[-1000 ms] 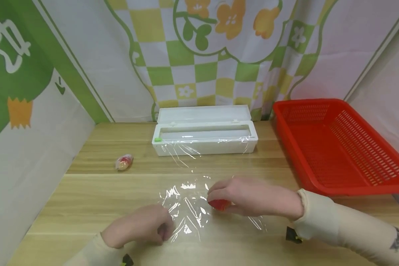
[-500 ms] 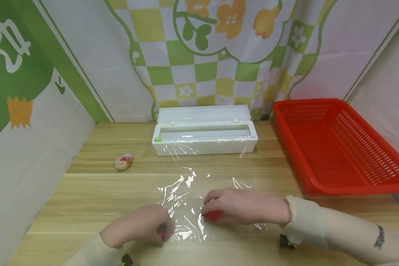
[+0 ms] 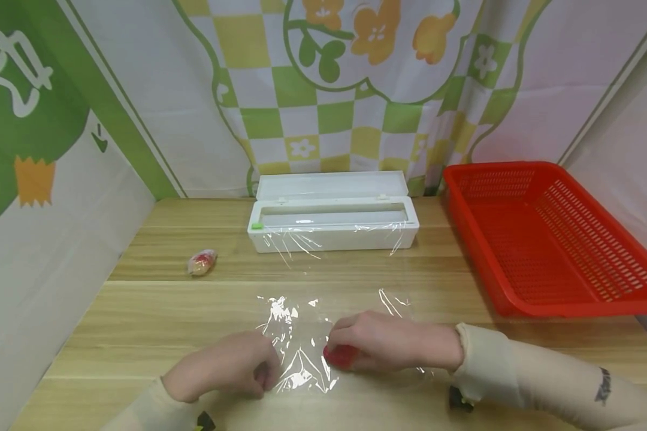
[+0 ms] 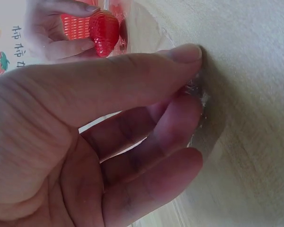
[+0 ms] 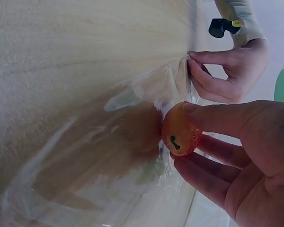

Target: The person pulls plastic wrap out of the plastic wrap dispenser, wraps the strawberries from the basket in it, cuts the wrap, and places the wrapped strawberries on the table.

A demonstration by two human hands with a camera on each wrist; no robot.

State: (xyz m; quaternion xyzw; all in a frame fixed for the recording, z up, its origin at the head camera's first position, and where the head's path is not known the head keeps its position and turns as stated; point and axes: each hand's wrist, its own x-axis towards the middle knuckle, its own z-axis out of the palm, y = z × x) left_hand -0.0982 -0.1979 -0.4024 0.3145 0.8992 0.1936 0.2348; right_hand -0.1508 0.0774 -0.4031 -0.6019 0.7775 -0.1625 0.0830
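A sheet of cling film (image 3: 301, 376) stretches over the table from the white dispenser box (image 3: 334, 238). My left hand (image 3: 226, 365) pinches its near left edge between thumb and fingers, low at the tabletop, as the left wrist view shows. Between the thumb and fingers of my right hand (image 3: 385, 341) is a small, glossy red-orange fruit (image 5: 174, 130) with a short dark stem. In the right wrist view it sits at the surface of the film, which lies creased beneath it. The left wrist view shows the fruit's red, ridged side.
A small red and yellow item (image 3: 202, 262) in clear wrap lies at left on the wooden table (image 3: 156, 317). To the right stands a red plastic basket (image 3: 496, 269). A patterned cloth (image 3: 334, 120) hangs behind the box, whose lid is up.
My right hand has moved left and slightly nearer with the fruit, towards the left hand. The left hand stays in place on the film's edge. Creases in the film have shifted.
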